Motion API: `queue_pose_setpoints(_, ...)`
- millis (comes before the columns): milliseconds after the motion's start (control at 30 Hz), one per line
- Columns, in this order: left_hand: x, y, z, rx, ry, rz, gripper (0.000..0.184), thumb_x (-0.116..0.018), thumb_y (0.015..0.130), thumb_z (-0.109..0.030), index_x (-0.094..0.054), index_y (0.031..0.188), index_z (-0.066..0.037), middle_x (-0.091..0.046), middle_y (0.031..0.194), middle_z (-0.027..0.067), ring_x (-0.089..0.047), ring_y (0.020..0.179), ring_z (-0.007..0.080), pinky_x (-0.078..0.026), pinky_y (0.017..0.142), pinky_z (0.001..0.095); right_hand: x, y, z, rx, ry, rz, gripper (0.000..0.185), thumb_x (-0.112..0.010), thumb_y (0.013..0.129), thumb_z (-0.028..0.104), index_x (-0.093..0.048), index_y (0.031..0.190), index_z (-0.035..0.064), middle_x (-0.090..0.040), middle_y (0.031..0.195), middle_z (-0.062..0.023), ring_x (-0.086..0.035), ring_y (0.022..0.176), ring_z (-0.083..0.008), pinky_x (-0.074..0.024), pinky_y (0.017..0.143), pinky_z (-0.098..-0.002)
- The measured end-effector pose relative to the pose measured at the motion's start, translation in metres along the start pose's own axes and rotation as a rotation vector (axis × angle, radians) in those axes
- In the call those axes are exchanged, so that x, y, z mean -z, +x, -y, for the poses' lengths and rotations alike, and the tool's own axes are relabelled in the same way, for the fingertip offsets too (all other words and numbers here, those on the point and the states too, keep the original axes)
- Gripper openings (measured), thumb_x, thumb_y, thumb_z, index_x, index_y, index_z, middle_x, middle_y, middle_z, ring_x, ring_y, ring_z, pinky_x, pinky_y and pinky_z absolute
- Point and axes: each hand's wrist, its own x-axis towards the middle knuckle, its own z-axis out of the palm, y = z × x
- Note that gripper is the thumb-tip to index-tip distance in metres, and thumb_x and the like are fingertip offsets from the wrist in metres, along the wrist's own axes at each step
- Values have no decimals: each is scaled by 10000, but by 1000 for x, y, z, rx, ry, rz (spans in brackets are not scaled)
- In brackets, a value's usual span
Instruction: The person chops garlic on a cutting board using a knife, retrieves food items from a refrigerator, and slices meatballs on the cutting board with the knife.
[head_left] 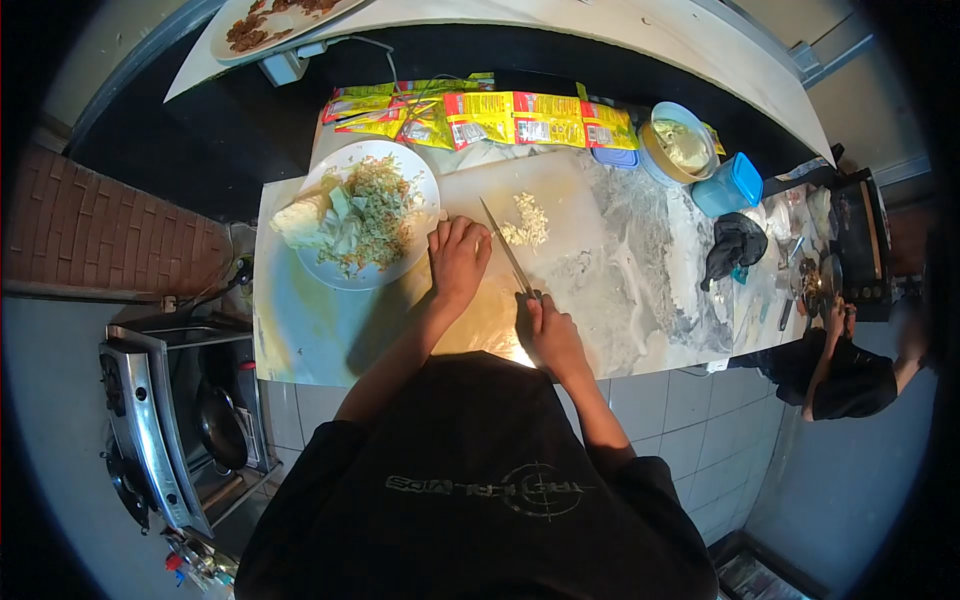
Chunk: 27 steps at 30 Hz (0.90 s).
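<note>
In my right hand [556, 338] is the handle of a kitchen knife [507, 246], its long blade pointing away over the white cutting board [575, 190]. Right of the blade lies a small heap of finely chopped pale pieces [527, 222], which look like garlic. My left hand [461, 252] rests on the board left of the blade, fingers bent and close together. Whatever is under those fingertips is hidden. Close by on the left stands a white plate [345, 279] heaped with shredded vegetables [378, 205] and a pale cabbage piece [300, 218].
Yellow-red sachet strips [515, 120] line the back of the marble counter [650, 290]. Right of them stand a bowl [680, 145], a blue container [730, 187] and a black plastic bag [735, 245]. Another person [850, 375] works at far right. A stove [150, 430] stands at lower left.
</note>
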Motion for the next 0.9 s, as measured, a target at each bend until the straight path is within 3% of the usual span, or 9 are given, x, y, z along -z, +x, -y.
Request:
queue_pose_setpoints(700,-4,1,2,11,8,-24,100,-694,816,-183,-664,906,-150,-577,974,-3,-521,1016,214,-356,861,373,21,-4,-5,50,121,44,394,-410,1026,353,-560,1000,-9,-615,755,-325,-598,757,-522,-464,652,-597)
queue_pose_setpoints(900,-2,1,1,-2,-9,-7,81,-684,811,-170,-651,883,-154,-555,943,-2,-505,969,218,-359,860,378,6,-1,-5,31,-9,23,374,-385,1034,358,-526,1024,12,-609,711,-307,-601,739,-514,-466,629,-591)
